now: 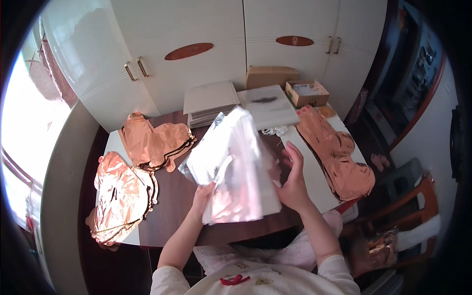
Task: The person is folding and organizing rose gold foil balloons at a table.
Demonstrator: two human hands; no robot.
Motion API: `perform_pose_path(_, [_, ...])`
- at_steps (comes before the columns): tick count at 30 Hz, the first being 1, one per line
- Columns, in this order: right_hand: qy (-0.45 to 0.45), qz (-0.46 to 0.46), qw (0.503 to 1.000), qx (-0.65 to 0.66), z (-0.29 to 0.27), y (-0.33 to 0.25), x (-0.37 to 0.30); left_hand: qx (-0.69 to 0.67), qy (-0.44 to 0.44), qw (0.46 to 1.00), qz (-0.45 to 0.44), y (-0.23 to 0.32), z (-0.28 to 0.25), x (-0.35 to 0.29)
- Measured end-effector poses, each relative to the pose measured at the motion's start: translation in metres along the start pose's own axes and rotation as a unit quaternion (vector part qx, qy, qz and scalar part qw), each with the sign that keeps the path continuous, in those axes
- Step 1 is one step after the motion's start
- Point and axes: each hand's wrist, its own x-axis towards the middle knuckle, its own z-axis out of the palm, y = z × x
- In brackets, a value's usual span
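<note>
A clear plastic bag (241, 182) with a white sheet and some rose-gold foil inside hangs over the middle of the table, blurred in places. My left hand (202, 196) grips its lower left edge, thumb on top. At the bag's right side is my right hand (294, 184), fingers stretched and apart; whether its thumb touches the plastic I cannot tell. Flat rose-gold foil balloons lie in stacks: one far left (152, 140), one nearer on the left (120, 199), and one along the right (337, 157).
Behind the bag, a pile of white cards (209, 101) stands beside a stack of clear plastic bags (270, 105). White string (275, 131) lies before them. A small open box (307, 93) and a brown carton (270, 76) are against the cabinet (196, 24). A wooden chair (423, 201) stands right.
</note>
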Motion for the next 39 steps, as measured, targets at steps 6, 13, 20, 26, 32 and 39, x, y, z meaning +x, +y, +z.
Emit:
perform_pose_path(6, [-0.093,0.256,0.908,0.319,-0.007,0.034,-0.023,0.099,0.011,0.995,-0.006,0.011,0.047,-0.006])
perform_pose_path(13, [-0.145,0.339,0.893,0.259,-0.014,0.058,-0.063,0.228,0.019,0.973,0.010,0.003,0.054,-0.008])
perform_pose_path(20, [-0.130,0.126,0.978,-0.106,-0.033,0.060,-0.087,0.417,0.054,0.906,-0.039,0.007,0.062,-0.010])
perform_pose_path(26, [-0.219,0.064,0.947,-0.227,-0.005,0.048,-0.088,0.752,0.125,0.601,0.241,0.005,0.054,-0.017])
perform_pose_path(32, [-0.230,0.001,0.924,-0.307,0.020,0.042,-0.091,0.537,0.118,0.830,0.094,0.018,0.032,-0.036])
perform_pose_path(39, [-0.263,-0.023,0.924,-0.277,0.038,0.035,-0.090,0.371,0.155,0.914,0.061,0.033,0.029,-0.054])
